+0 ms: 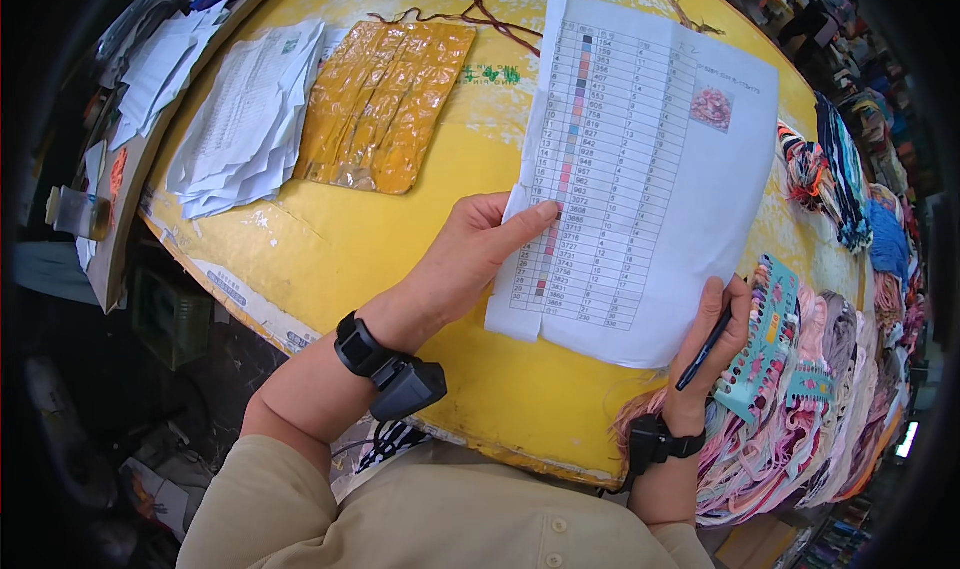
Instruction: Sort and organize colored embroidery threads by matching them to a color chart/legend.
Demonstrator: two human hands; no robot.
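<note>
Even daylight floods a round yellow work surface [330, 239], seen through a fisheye lens.

The white printed paper sheet [650, 169] is brightly lit yet legible, and a crinkled orange plastic bag [380, 104] throws soft glare. Shadows are faint. Straight edges bow outward, and the frame's corners fall to black, blurring clutter there.

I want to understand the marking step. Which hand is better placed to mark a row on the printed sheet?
Probably the right hand: it already holds the dark pen at the printed sheet's lower right edge. The left hand holds the sheet's left edge, thumb on the colour column.
</note>
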